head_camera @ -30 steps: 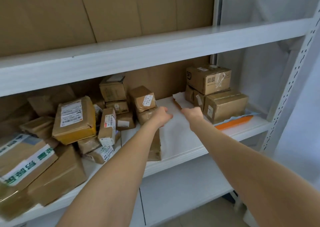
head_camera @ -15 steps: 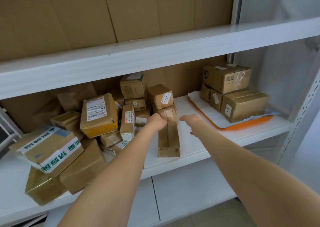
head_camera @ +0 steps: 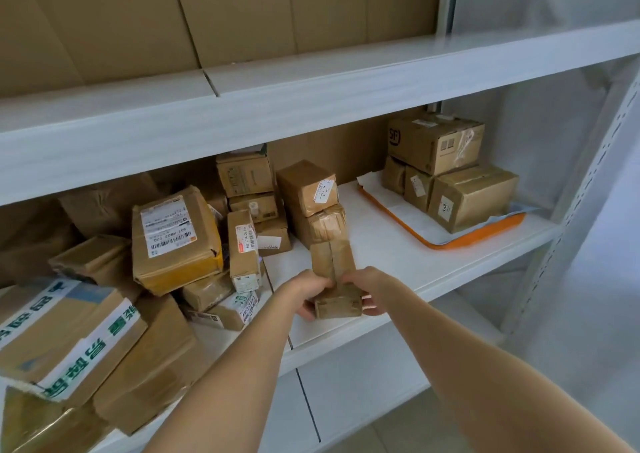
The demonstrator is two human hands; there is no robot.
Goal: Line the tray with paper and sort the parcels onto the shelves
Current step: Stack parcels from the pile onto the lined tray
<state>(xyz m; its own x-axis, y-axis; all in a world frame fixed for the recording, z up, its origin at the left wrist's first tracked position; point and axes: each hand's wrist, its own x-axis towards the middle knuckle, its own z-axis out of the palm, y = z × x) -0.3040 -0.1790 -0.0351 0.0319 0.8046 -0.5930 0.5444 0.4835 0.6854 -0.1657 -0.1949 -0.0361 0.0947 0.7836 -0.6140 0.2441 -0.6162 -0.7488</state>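
Both hands on a long parcel

Left hand (head_camera: 306,291) and right hand (head_camera: 369,290) fingers grip the long parcel (head_camera: 334,278) on the shelf (head_camera: 398,255).

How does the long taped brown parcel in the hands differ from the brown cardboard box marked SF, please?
The long taped brown parcel is narrow and gripped by the left hand and right hand; the brown cardboard box marked SF is blockier and rests on other boxes on the orange tray. Only the box shows a logo. Both are brown.
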